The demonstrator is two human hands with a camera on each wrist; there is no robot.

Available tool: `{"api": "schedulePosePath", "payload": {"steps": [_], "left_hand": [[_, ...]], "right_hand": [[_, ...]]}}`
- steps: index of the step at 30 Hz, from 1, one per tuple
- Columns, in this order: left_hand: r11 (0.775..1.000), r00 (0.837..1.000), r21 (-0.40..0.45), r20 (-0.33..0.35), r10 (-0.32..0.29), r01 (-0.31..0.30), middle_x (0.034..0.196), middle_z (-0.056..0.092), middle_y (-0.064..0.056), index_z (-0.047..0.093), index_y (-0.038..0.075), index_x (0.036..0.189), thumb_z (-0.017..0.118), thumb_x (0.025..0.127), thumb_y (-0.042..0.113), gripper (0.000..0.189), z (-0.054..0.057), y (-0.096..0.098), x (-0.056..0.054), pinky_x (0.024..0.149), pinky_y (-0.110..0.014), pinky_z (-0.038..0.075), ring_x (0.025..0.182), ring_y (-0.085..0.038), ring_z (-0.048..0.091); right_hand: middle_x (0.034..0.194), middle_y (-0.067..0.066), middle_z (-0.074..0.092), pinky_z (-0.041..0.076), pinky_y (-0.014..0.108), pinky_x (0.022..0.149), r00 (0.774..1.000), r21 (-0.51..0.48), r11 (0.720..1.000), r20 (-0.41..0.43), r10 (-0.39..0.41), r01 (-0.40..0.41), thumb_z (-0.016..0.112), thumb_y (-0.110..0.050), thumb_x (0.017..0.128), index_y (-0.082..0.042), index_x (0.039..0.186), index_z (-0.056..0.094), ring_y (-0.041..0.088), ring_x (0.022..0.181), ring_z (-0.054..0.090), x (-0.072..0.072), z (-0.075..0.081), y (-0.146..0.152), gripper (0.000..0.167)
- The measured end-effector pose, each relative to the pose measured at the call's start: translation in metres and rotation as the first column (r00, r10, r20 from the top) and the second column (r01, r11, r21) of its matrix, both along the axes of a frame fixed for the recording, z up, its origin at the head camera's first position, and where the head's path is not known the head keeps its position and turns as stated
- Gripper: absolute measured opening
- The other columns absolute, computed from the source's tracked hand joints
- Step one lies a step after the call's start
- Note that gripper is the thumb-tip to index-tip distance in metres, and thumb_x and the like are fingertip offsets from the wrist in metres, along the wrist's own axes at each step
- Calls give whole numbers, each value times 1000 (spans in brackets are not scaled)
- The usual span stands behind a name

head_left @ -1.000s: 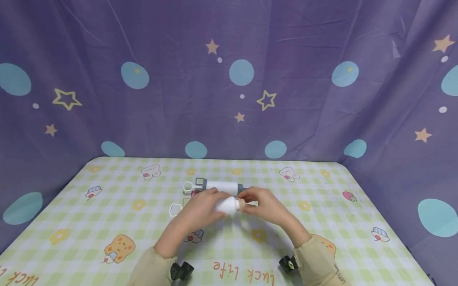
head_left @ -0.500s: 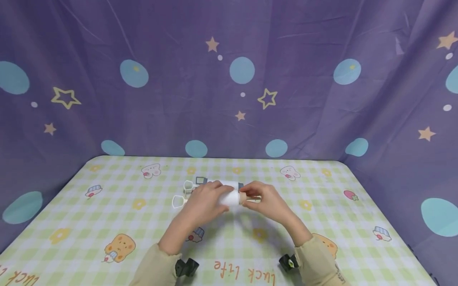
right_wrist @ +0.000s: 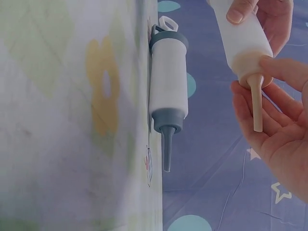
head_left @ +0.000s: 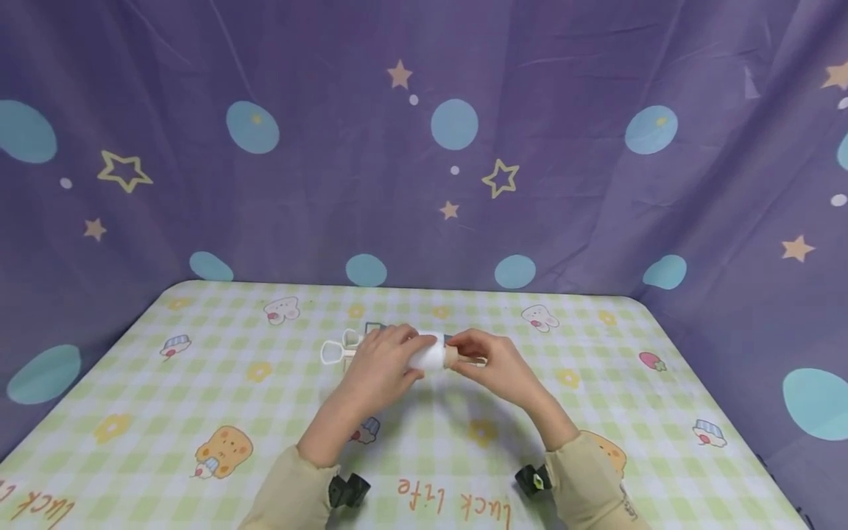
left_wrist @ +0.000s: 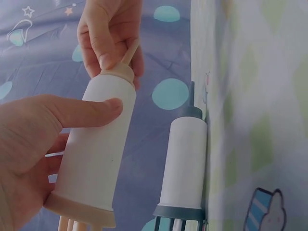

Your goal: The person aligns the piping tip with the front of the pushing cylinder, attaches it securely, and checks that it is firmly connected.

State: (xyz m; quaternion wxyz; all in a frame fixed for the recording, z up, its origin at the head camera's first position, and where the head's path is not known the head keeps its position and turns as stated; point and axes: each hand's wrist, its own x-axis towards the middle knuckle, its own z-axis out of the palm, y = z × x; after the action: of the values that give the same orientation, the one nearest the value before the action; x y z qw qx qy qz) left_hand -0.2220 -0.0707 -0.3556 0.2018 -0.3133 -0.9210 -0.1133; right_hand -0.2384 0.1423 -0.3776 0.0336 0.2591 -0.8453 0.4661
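My left hand (head_left: 379,372) grips the white barrel (left_wrist: 103,139) of a large beige-and-white syringe, thumb laid along its side. The syringe is held above the table. With thumb and fingers, my right hand (head_left: 497,368) pinches the beige nozzle cap (right_wrist: 248,65), whose thin tip (right_wrist: 257,108) points out past the fingers. A pale loop handle (head_left: 333,352) sticks out at the other end, left of my left hand. Beyond it lies a second syringe, white with blue-grey ends (right_wrist: 168,77), touched by neither hand. In the head view my hands and the held syringe mostly hide it.
A green-and-white checked cloth (head_left: 265,412) with printed cartoons covers the table. Behind the table's far edge hangs a purple curtain (head_left: 318,184) with stars and blue dots. Each wrist carries a small black camera (head_left: 349,491).
Both hands and the held syringe have moved a little away from me, covering more of the second syringe. My head view has tilted slightly. Right fingers stay at the nozzle cap.
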Motion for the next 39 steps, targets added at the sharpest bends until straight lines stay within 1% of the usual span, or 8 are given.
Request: {"api": "schedulePosePath", "payload": {"steps": [5,11,15,18,22,25,33,39], "left_hand": [[1000,999,-4,-37,-19,19,103,58,-1,60,22,118,77,72,23,49,0,1,0,87,-45,44,95,-22,56],[1000,998,-7,-59,-29,29,103,59,-1,60,22,118,77,72,23,49,2,0,-1,86,-43,44,96,-20,57],[1000,998,-1,-58,-31,31,103,59,-1,60,22,118,77,72,23,50,3,-1,-2,85,-41,45,96,-20,57],[999,998,1,-58,-35,35,103,59,-1,60,22,118,77,71,24,50,4,-1,-3,85,-41,45,96,-21,57],[999,997,-5,-65,-36,36,103,60,-1,60,22,118,77,71,24,50,4,-2,-3,84,-40,45,95,-21,58],[999,997,-8,-68,-39,39,103,60,-1,60,22,117,78,71,24,50,4,-2,-3,84,-40,45,95,-21,58],[999,997,-3,-70,-42,42,103,60,0,61,23,117,78,71,25,49,2,-2,-2,84,-39,45,95,-20,57],[999,996,3,-74,-46,46,103,60,0,61,23,117,78,71,25,49,1,-2,-1,84,-39,45,95,-20,57]], "right_hand": [[102,-3,66,50,25,80,1000,-14,1000,20,-4,4,66,-26,83,-17,107,63,8,88,64,0,0,3,25],[102,-2,66,51,26,77,999,-20,1000,39,18,-17,62,-30,86,-17,109,62,9,87,64,0,2,5,26],[103,-2,66,51,26,79,999,-22,999,43,26,-25,65,-30,84,-17,109,62,9,88,64,-1,2,5,29],[106,0,64,51,33,82,998,-39,999,46,37,-36,69,-26,81,-16,110,61,11,91,64,-1,3,5,32],[110,3,62,51,30,82,998,-50,998,51,46,-43,70,-25,79,-16,111,60,14,95,64,0,3,6,35],[111,3,62,50,23,80,997,-46,998,55,45,-42,69,-27,80,-16,112,60,14,95,64,1,3,6,34],[110,2,63,50,27,82,997,-55,998,71,42,-38,66,-31,83,-12,115,59,14,96,63,1,2,6,38],[108,2,63,50,26,81,996,-50,998,86,32,-28,65,-30,84,-16,112,59,15,97,63,2,0,6,33]]}}
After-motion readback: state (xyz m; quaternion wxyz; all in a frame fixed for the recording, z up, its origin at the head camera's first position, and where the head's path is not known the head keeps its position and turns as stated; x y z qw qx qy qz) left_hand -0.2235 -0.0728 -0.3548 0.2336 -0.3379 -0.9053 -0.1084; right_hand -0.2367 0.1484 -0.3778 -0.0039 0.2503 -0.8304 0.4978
